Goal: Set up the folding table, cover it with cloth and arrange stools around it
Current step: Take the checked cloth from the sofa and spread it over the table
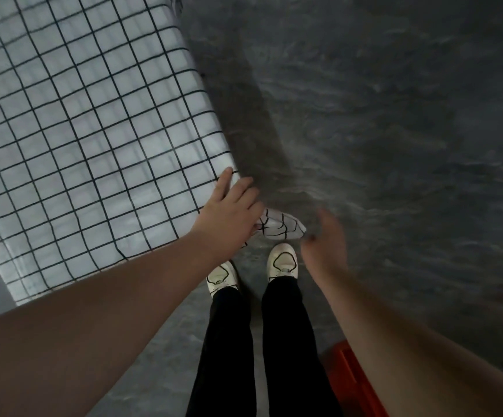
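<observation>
— what's lying under you right now?

— a white cloth (87, 139) with a black grid is covering the table, filling the upper left. its corner is hanging off the table's near right corner, crumpled, just above my white shoes (282, 261).

— and your hands?

— my left hand (229, 210) is resting palm-down on that corner of the cloth, fingers spread flat, gripping nothing. my right hand (325, 239) is hanging in the air just beside the dangling corner, blurred — it's looking loosely open, and i'm not seeing it touching the fabric.

— what's the room showing?

— a dark grey floor (394, 115) is stretching away to the right, mottled and smeared by blur. the table's shadow is running along the cloth's edge. something orange-red (349, 383) is sitting low by my right leg, partly behind my forearm — i can't tell what it is. i'm standing close to the corner in black trousers.
</observation>
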